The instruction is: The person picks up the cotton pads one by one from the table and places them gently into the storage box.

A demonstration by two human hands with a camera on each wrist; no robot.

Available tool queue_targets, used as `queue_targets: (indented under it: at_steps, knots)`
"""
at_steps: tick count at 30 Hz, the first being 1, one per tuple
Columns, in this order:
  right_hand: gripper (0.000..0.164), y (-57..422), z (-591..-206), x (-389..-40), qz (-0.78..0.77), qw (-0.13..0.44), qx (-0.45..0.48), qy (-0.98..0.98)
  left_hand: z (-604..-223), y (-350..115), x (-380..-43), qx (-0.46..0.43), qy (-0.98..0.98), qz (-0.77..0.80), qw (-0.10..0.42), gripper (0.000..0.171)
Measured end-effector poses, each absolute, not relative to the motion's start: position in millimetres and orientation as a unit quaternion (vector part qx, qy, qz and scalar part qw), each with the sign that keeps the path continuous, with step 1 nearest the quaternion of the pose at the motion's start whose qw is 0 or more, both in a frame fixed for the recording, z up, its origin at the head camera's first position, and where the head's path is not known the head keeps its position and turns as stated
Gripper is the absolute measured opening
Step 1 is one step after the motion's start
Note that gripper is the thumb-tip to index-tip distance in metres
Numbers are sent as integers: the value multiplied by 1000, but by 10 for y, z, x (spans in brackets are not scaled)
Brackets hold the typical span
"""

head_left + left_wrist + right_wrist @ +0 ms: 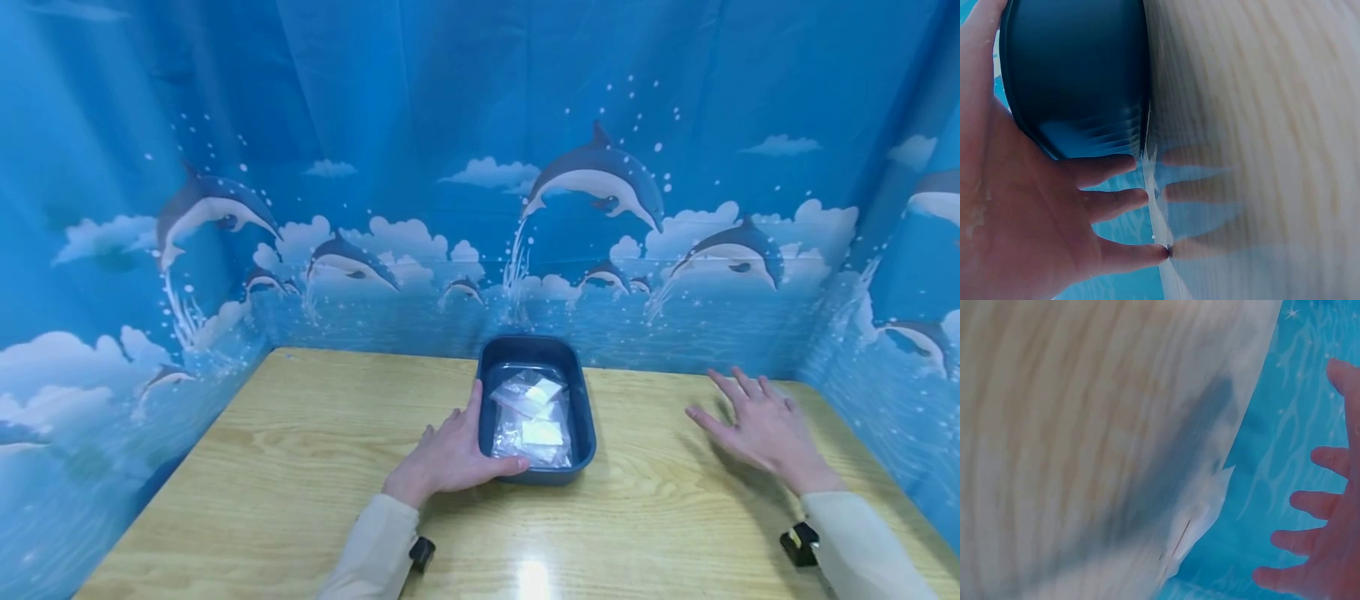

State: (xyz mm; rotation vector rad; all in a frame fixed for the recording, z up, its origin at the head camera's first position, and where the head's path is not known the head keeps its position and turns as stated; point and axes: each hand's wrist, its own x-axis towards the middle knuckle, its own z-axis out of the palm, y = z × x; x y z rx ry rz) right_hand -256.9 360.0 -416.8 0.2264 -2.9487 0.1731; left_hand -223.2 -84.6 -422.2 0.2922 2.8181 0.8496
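Observation:
A dark blue plastic bin (587, 417) stands near the back edge of the table, with several clear plastic bags (531, 417) holding white labels or cards inside. My left hand (453, 454) is at the bin's left side, thumb across the near rim. In the left wrist view, three straight, spread fingers (1119, 203) of that hand show beside the bin's wall (1079, 75). To the right, my right hand (768, 433) hovers over the table with fingers spread and nothing in it. The bags' contents are too small to tell.
The wooden table (322, 467) reaches back to a blue curtain (450, 100) printed with dolphins, which also hangs along both sides. A piece of clear film (1200, 519) sticks up at the table's edge in the right wrist view.

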Motion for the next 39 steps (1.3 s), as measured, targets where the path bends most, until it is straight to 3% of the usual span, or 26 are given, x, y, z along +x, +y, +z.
queue_targets:
  at_steps: [39]
  knots:
    - [86,4412,-4256,-2855,153,-4,20,-988,-4220,-848,-2231,96,949,284,95,135]
